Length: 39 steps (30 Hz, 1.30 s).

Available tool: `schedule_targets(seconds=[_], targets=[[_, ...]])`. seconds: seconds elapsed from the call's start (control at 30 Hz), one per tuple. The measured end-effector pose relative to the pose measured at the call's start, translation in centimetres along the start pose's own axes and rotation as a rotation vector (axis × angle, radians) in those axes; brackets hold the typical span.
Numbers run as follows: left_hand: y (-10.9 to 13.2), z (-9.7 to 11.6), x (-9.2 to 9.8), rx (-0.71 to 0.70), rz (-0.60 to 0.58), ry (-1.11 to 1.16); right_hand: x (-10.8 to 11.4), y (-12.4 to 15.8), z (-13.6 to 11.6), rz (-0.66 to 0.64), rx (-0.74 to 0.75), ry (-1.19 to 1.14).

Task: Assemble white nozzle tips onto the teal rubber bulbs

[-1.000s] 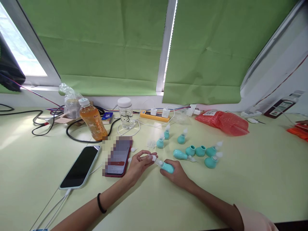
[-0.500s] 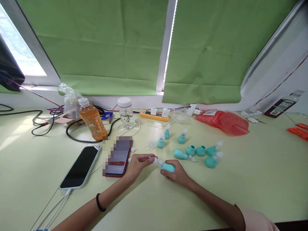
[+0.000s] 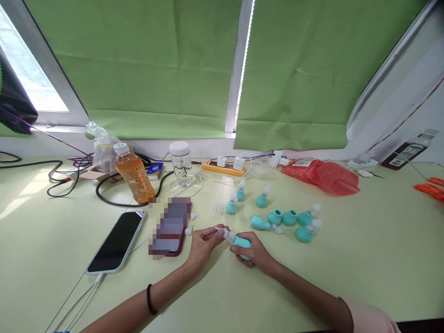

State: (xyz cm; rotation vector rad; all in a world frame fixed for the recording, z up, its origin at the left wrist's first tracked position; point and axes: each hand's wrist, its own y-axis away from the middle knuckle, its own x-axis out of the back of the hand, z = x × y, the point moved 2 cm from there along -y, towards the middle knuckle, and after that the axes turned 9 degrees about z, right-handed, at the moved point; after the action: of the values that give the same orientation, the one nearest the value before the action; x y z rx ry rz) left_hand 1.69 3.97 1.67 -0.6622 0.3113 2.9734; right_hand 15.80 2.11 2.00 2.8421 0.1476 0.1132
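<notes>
Wrapped in the fingers of my right hand [image 3: 255, 252] is a teal bulb syringe [image 3: 242, 242], its tip angled up and to the left. The thumb and fingers of my left hand [image 3: 204, 247] pinch the translucent nozzle [image 3: 229, 235] fitted on that bulb. Just beyond my right hand a teal bulb syringe with a thin tip [image 3: 259, 223] lies on its side. Two teal bulbs with bare openings, one of them this bulb [image 3: 274, 216], stand behind it. Several others, such as this nozzle-topped bulb [image 3: 304, 234], stand upright nearby. Small clear pieces [image 3: 218, 209] sit left of the bulbs.
Left of my hands lie a phone with a red case [image 3: 171, 226] and a charging phone [image 3: 116, 241]. Behind them stand a drink bottle [image 3: 134, 173] and a clear jar [image 3: 181, 166]. A yellow power strip [image 3: 223, 168] and a red plastic bag [image 3: 321, 175] are farther back.
My left hand has turned slightly and shifted a little right, still at the nozzle. The bulb in my right hand is tilted more steeply, and a small clear piece beside the red-cased phone shows more fully.
</notes>
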Motion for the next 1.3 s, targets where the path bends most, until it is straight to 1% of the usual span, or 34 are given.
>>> schedule_targets(seconds=[0.1,0.2,0.27,0.43,0.53,0.63,0.77,0.83,0.9,0.93,0.97,1.03,1.07,1.1,1.13,1.17,1.2,1.23,1.3], targets=[[0.1,-0.3,-0.1,0.035,0.012,0.062,-0.1,0.3,-0.4,-0.015,0.007,-0.027],[0.1,-0.3,-0.2,0.081,-0.01,0.106,-0.3,0.6,-1.0,-0.047,0.033,-0.052],[0.2,0.1,-0.3,0.089,-0.033,0.105,-0.4,0.6,-1.3,-0.072,0.055,-0.05],[0.6,1.3,-0.7,0.018,-0.079,0.023,-0.2,0.4,-1.1,-0.114,0.081,-0.033],[0.8,1.4,-0.8,-0.04,-0.093,-0.053,-0.3,0.4,-1.0,-0.121,0.098,-0.046],[0.8,1.2,-0.7,-0.105,-0.098,-0.107,-0.6,0.5,-0.7,-0.134,0.084,-0.067],[1.0,1.2,-0.8,-0.112,-0.14,-0.137,-0.9,0.5,-0.3,-0.168,0.076,-0.076],[1.3,1.5,-1.0,-0.119,-0.169,-0.187,-1.0,0.6,-0.4,-0.207,0.123,-0.061],[1.5,2.1,-1.2,-0.147,-0.214,-0.256,-0.8,0.7,-0.9,-0.228,0.229,-0.018],[1.5,2.6,-1.3,-0.176,-0.234,-0.294,-0.5,0.6,-1.3,-0.204,0.304,0.021],[1.5,3.3,-1.3,-0.223,-0.24,-0.334,0.0,0.5,-1.8,-0.145,0.391,0.067],[1.1,5.0,-0.9,-0.384,-0.198,-0.462,1.4,0.1,-3.0,0.061,0.576,0.17],[0.8,5.9,-0.6,-0.497,-0.151,-0.574,2.2,-0.3,-3.5,0.181,0.653,0.217],[0.4,6.7,-0.2,-0.624,-0.104,-0.731,3.1,-0.7,-3.9,0.289,0.71,0.267],[-0.1,7.5,0.2,-0.755,-0.05,-0.891,4.0,-1.2,-4.3,0.389,0.751,0.316],[-0.5,8.0,0.5,-0.873,-0.024,-1.041,4.8,-1.8,-4.5,0.469,0.781,0.367],[-1.0,8.3,0.9,-0.953,-0.004,-1.19,5.6,-2.4,-4.5,0.543,0.806,0.402],[-1.5,8.4,1.3,-1.002,0.026,-1.332,6.2,-3.0,-4.5,0.611,0.83,0.424],[-2.3,8.1,1.9,-1.025,0.056,-1.571,7.2,-4.1,-4.0,0.71,0.833,0.452]])
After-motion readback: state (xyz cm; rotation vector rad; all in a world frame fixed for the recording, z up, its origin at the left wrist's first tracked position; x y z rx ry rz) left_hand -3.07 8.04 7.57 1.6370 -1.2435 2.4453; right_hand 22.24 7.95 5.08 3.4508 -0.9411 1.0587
